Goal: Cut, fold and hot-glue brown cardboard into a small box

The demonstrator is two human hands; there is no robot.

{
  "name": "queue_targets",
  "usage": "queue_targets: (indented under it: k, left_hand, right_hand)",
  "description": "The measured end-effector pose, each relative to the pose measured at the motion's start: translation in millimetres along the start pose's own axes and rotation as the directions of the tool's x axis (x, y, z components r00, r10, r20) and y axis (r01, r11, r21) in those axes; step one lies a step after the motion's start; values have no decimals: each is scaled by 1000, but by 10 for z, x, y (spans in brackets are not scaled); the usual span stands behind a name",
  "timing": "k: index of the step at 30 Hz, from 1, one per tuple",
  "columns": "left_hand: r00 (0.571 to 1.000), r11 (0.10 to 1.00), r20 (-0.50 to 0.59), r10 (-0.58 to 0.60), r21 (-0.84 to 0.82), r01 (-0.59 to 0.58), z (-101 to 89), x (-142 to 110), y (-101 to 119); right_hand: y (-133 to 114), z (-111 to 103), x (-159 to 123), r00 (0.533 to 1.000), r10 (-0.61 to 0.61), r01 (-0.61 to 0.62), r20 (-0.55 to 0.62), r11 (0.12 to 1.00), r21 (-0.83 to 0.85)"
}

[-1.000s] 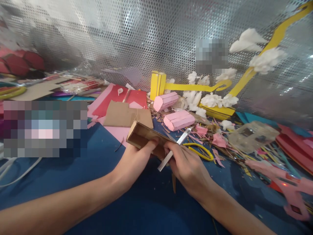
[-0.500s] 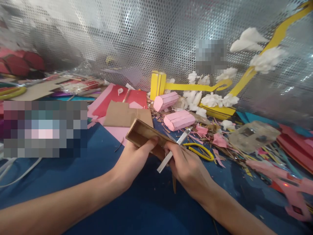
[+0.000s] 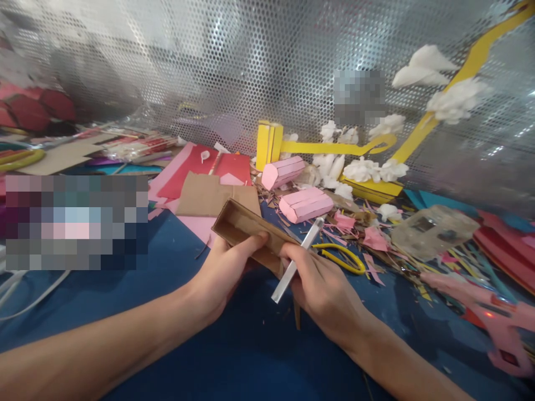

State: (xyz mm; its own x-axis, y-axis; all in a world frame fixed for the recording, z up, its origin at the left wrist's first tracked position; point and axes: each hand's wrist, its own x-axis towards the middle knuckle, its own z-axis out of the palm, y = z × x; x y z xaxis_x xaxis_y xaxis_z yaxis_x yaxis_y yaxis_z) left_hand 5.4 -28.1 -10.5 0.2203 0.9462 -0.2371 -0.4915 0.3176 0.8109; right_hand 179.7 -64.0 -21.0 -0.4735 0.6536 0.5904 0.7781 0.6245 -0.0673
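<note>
Over the blue surface, a small open cardboard box (image 3: 239, 224), long and narrow with folded walls, is held tilted between both hands. My left hand (image 3: 228, 267) is closed around its near side, the thumb pressed inside against the cardboard. At the right end of the box, my right hand (image 3: 321, 281) is closed, fingertips gripping the cardboard. A slim silver bar (image 3: 286, 279), possibly a craft knife, is also in the right hand, slanting across the fingers; its exact kind is unclear. Fingers below the box are hidden.
Yellow-handled scissors (image 3: 345, 259) lie beyond my right hand. A pink glue gun (image 3: 507, 323) with a lit red light rests at right. Pink paper prisms (image 3: 306, 205), a flat cardboard piece (image 3: 199, 196), white fluffy pieces (image 3: 361, 170) and scraps lie before a perforated metal wall (image 3: 259, 67).
The box has shifted slightly left and tilted so more of its inside shows. The silver bar's near end has moved a little right and down. Both hands keep their hold.
</note>
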Motion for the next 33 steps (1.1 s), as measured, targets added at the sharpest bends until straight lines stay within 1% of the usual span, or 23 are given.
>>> queue_targets:
  k: [2,8,13,18,20,24,29,33]
  left_hand:
    - [1000,1000,7,-21,-12,21,0,-3,6]
    - [997,998,31,-65,-23,66,-15,13,-5]
    - [999,999,42,-33,-37,34,-45,17,-32]
    - [1000,999,18,-22,-46,23,-32,3,-43]
    - [1000,998,-1,-11,-56,11,-17,-2,-41]
    - [999,999,-43,1,-44,-3,-9,-6,-47]
    - [1000,1000,-25,-9,-15,9,-36,-1,-71]
    - [1000,1000,-26,14,10,-14,-32,-11,-81]
  right_hand:
    - [-1,-13,0,1000,-6,6,0,1000,7]
    - [18,-10,-40,997,-47,48,-56,999,7]
    - [37,2,-83,996,-27,31,-87,998,52]
    - [31,-1,-75,990,-67,63,-128,997,-37]
    - [21,10,-66,989,-71,66,-131,997,-42]
    - [-6,51,-59,992,-14,14,-129,1000,-3]
    - [-12,65,-49,993,86,-78,-83,993,90]
    - [5,47,-48,990,131,-119,-57,978,171]
